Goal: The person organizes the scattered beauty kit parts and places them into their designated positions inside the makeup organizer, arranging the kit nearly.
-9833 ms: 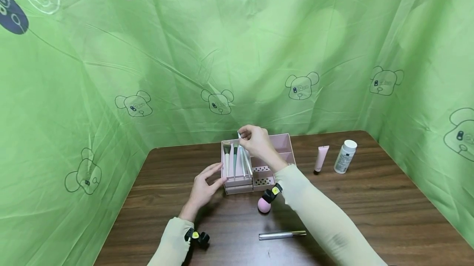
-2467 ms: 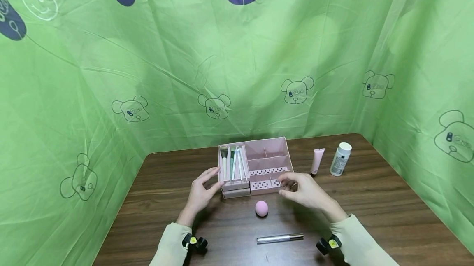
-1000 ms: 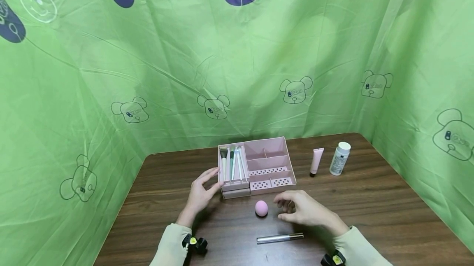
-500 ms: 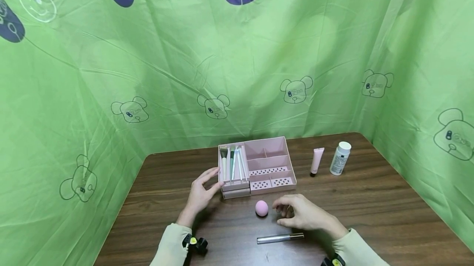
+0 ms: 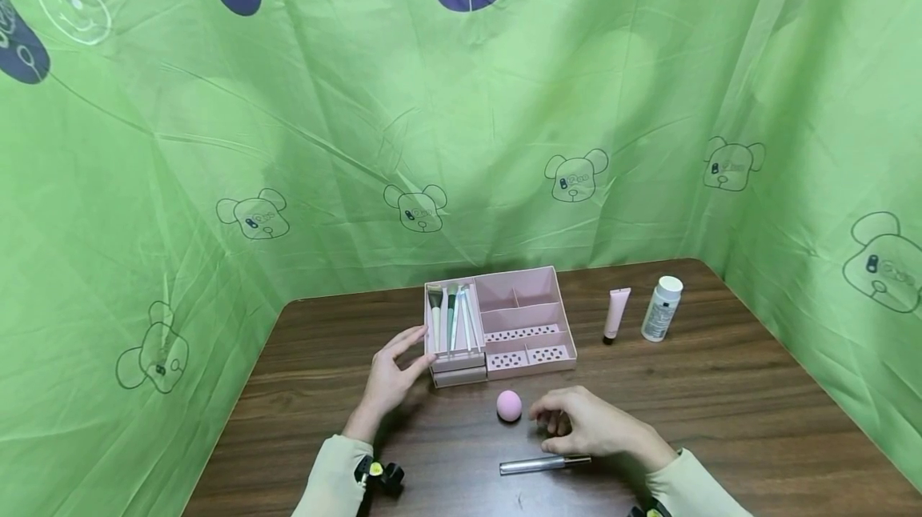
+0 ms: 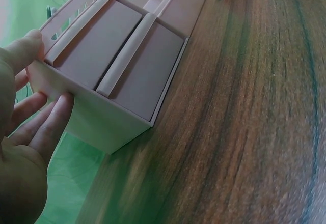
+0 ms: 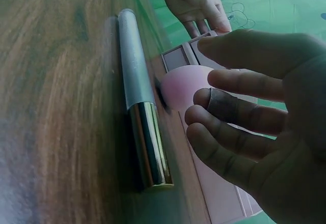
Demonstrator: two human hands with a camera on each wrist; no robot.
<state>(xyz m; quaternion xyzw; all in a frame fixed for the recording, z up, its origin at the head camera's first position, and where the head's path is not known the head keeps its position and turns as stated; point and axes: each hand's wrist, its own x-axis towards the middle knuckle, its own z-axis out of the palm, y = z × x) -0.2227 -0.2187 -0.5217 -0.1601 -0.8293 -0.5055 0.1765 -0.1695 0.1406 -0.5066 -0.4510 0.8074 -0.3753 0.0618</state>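
A pink cosmetics organizer (image 5: 529, 297) stands at the back middle of the table, several makeup brushes (image 5: 453, 321) lying in its left compartment. My left hand (image 5: 389, 377) rests against its left side, thumb at the front edge and fingers on the side wall (image 6: 102, 124). In front of the organizer sits a round pink ball (image 5: 508, 405) with a dark underside. Just right of the ball, my right hand (image 5: 594, 425) hovers with loosely bent fingers and nothing between them. Close below its thumb lies a slim silver tube (image 7: 136, 66) with a shiny cap end (image 7: 151, 147).
Toward the right back, a pink squeeze tube (image 5: 616, 313) stands on its dark cap, beside a white bottle (image 5: 662, 309). Behind the brown wooden table (image 5: 324, 373) hangs a green printed cloth (image 5: 346, 101).
Earlier my right hand held a brush over the left compartment; it has since let go and come down in front, drifting lately toward the silver tube. My left hand stays on the organizer.
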